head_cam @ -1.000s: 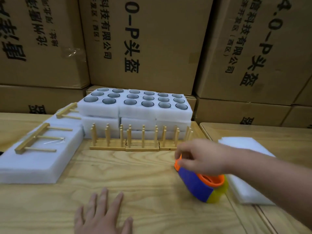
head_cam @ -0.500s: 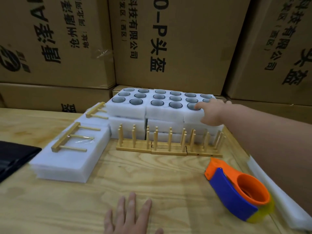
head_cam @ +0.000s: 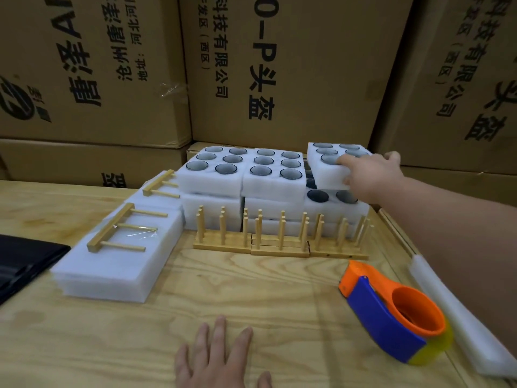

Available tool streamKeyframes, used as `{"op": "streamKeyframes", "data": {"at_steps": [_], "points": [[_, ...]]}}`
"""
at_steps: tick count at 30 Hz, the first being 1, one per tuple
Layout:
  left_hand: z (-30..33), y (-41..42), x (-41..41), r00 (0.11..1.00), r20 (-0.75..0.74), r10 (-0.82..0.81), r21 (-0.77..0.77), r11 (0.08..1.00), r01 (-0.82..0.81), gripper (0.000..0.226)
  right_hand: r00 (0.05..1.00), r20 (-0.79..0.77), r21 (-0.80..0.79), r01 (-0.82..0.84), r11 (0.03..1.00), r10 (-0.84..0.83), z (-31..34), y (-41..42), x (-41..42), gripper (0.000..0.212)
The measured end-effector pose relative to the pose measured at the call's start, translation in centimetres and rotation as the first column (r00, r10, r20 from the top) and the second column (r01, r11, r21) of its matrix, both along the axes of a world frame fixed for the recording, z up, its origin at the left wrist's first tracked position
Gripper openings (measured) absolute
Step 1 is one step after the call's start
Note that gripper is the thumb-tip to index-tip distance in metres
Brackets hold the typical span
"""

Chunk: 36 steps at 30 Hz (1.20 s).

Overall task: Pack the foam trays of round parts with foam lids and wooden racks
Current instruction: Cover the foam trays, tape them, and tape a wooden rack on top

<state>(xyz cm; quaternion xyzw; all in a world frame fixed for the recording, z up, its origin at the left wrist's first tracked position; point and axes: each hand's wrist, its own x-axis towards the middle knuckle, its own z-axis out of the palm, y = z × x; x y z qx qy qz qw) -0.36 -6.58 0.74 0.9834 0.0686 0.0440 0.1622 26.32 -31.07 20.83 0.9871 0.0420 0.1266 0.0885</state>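
White foam trays of dark round parts stand stacked at the back of the wooden table. My right hand grips the top right tray and holds it tilted above the stack, baring round parts in the tray below. Two more top trays sit level to the left. Wooden peg racks stand in a row in front of the stack. Flat foam lids lie stacked at the left with a wooden rack lying on top. My left hand rests flat on the table, fingers straight.
An orange and blue tape dispenser lies on the table at the right, beside more white foam sheets. A second wooden rack lies behind the lids. A black object sits at the left edge. Cardboard boxes wall the back.
My right hand let go of the tape dispenser, reached back to the stack, gripped the top right tray and lifted it. My left hand stayed flat on the table.
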Motion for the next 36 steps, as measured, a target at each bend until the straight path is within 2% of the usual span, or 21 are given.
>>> {"op": "streamKeyframes", "data": {"at_steps": [5,10,13,14,17,24,34,36], "points": [[-0.1,-0.3,-0.5,1.0,0.004,0.012,-0.025,1.0,-0.012,0.07,0.987,0.151,0.074,-0.063,0.995,0.051,3.2,-0.1,-4.3,0.033],[-0.2,-0.3,-1.2,1.0,0.015,-0.006,0.031,0.999,0.005,0.067,0.98,0.11,0.144,-0.181,0.973,0.166,3.8,1.1,-11.5,0.042],[0.0,0.1,-1.5,1.0,-0.006,0.011,0.031,0.999,-0.011,0.071,0.964,0.09,0.131,-0.26,0.957,0.25,3.4,1.9,-15.8,0.041],[-0.4,0.2,-1.4,0.999,-0.02,0.025,0.084,0.996,-0.023,0.078,0.959,0.094,0.126,-0.279,0.952,0.269,3.4,2.1,-17.1,0.04],[-1.5,0.6,-1.2,0.997,-0.061,0.036,0.064,0.997,-0.032,0.092,0.946,0.113,0.141,-0.319,0.937,0.305,3.7,2.5,-20.2,0.042],[-1.0,0.9,-1.2,1.0,-0.031,-0.003,0.013,1.0,0.003,0.083,0.908,0.159,0.038,-0.398,0.917,0.388,2.1,3.0,-26.2,0.039],[0.1,1.0,-1.8,0.999,-0.04,-0.029,-0.03,0.999,0.028,0.076,0.89,-0.014,0.074,-0.454,0.888,0.456,-4.0,4.3,-30.9,0.036],[0.2,1.2,-2.1,0.997,-0.054,-0.047,-0.012,0.999,0.046,0.07,0.889,-0.042,0.02,-0.455,0.89,0.455,-5.7,4.8,-31.7,0.04]]}}
